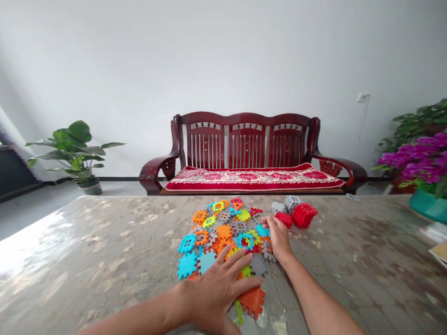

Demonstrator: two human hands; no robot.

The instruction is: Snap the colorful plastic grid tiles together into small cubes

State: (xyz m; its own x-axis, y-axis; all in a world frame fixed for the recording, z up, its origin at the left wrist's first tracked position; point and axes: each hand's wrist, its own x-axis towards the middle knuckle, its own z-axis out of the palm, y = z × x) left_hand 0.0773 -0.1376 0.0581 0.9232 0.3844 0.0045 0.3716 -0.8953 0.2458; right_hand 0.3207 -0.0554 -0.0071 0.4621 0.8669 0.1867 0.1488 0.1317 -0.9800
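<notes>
A heap of flat, toothed plastic building tiles in orange, blue, green, grey and red lies on the marbled table. My left hand rests flat on the near edge of the heap, fingers spread, over orange and green tiles. Farther back, my right hand reaches to the heap's right side, its fingers curled at a red tile. Just beyond it stand a red assembled cube and a grey assembled cube.
A dark red wooden bench with a red patterned cushion stands behind the table. A potted green plant is at the left on the floor. A teal pot with purple flowers sits at the table's right edge, next to some papers.
</notes>
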